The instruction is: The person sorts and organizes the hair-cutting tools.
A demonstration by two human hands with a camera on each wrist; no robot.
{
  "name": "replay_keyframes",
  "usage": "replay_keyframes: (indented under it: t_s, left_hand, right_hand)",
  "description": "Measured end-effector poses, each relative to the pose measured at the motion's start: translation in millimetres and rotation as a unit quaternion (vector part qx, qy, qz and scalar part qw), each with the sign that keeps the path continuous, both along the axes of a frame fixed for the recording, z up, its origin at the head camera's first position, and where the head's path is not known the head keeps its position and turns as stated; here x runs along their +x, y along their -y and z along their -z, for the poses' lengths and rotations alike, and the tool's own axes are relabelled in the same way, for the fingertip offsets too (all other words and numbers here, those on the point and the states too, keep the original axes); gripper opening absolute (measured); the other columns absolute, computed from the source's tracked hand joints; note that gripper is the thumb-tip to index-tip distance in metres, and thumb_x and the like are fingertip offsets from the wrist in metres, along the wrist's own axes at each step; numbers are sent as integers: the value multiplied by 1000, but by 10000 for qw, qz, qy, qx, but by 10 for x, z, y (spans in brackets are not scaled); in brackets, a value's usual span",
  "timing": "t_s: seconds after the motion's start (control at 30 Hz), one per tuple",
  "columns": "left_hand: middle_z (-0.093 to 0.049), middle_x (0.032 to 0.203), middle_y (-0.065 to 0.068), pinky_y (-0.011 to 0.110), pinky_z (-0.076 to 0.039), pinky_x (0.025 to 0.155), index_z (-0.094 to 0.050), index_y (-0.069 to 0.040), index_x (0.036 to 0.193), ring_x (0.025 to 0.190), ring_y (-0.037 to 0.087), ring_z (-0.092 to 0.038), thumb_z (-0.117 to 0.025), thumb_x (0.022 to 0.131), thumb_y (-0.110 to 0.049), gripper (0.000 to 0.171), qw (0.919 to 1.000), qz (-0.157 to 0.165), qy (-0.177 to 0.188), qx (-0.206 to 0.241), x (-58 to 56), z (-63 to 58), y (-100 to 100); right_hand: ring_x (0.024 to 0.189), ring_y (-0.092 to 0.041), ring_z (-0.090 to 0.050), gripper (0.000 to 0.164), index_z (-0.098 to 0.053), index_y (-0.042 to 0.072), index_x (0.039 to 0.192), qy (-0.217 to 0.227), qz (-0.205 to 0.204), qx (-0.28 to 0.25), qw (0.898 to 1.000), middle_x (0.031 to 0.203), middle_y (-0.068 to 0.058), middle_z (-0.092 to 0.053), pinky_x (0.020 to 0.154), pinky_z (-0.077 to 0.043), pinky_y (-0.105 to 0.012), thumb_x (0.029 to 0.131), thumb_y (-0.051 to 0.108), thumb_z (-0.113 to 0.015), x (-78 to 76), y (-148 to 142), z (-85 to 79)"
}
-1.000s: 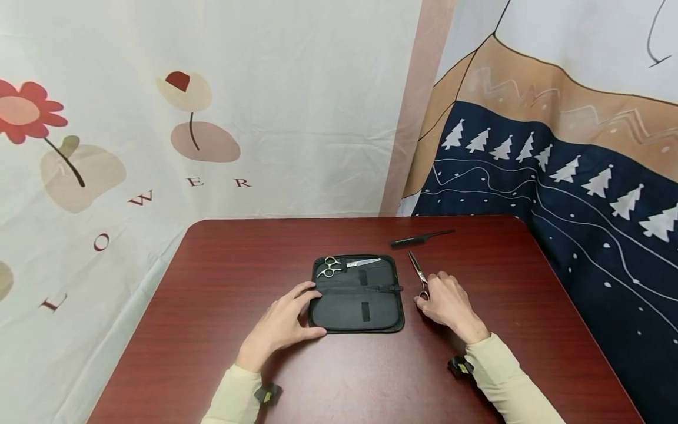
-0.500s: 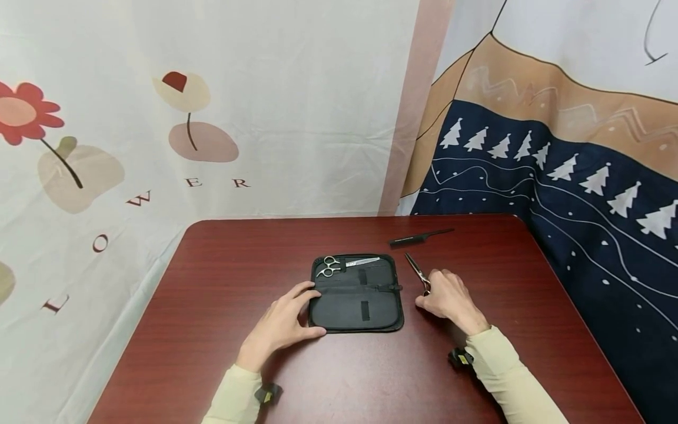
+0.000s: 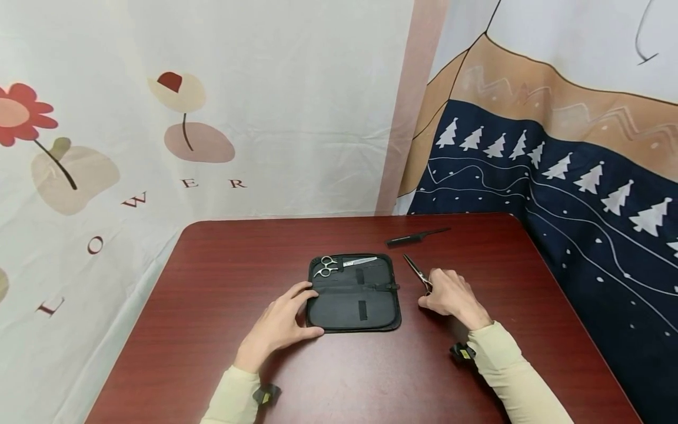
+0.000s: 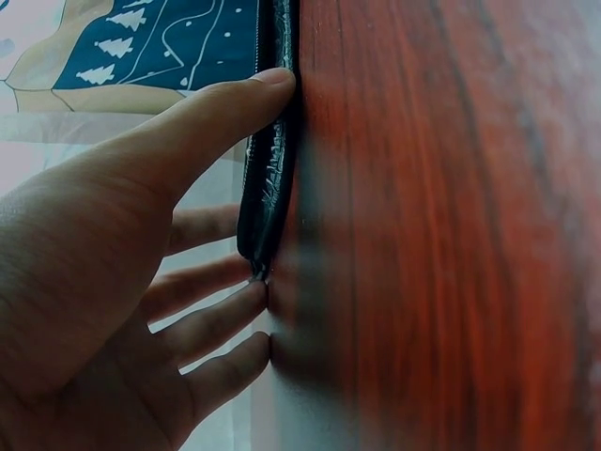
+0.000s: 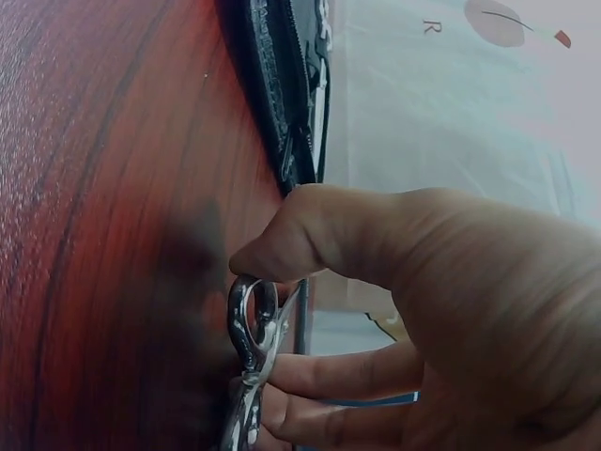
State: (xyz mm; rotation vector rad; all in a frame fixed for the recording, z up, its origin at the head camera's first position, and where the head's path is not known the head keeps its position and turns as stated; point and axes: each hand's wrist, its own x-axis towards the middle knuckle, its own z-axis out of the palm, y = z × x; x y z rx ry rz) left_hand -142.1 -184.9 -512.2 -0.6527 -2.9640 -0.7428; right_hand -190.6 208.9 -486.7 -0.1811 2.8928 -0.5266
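A black zip case [image 3: 341, 309] lies unfolded on the table, with silver thinning scissors [image 3: 352, 262] strapped in its upper half. My left hand [image 3: 278, 324] rests at the case's left side, fingers by the left edge and thumb [image 4: 249, 99] on the near edge. In the left wrist view these fingers are spread, and some fingertips touch the table. Right of the case my right hand [image 3: 455, 297] pinches the finger rings of a second pair of scissors [image 3: 415, 270] between thumb and fingers. Their blades point up and left, away from me; the right wrist view shows one ring [image 5: 246, 315] under the thumb.
A black tail comb [image 3: 408, 239] lies near the table's far edge, beyond the second scissors. The red-brown table [image 3: 238, 253] extends round the case. Printed curtains [image 3: 296, 118] hang behind the table and along its right side.
The right hand has shifted slightly away from me, and the blades of the scissors it pinches have tilted further left. The left hand and case have stayed put; the head view has drifted a little.
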Motion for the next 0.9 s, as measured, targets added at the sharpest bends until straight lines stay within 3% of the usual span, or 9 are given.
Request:
replay_keyframes:
  t_s: [0.9]
  left_hand:
    - [-50,152,6,53,-54,92,-66,-16,138,121,30,-60,-87,70,-57,82,9999,-33,107,-42,-5,23,19]
  right_hand:
    - [57,-22,-48,29,-54,13,64,-131,-170,624,9978,62,-4,-50,46,-34,-35,76,23,-79,21,-103,-110]
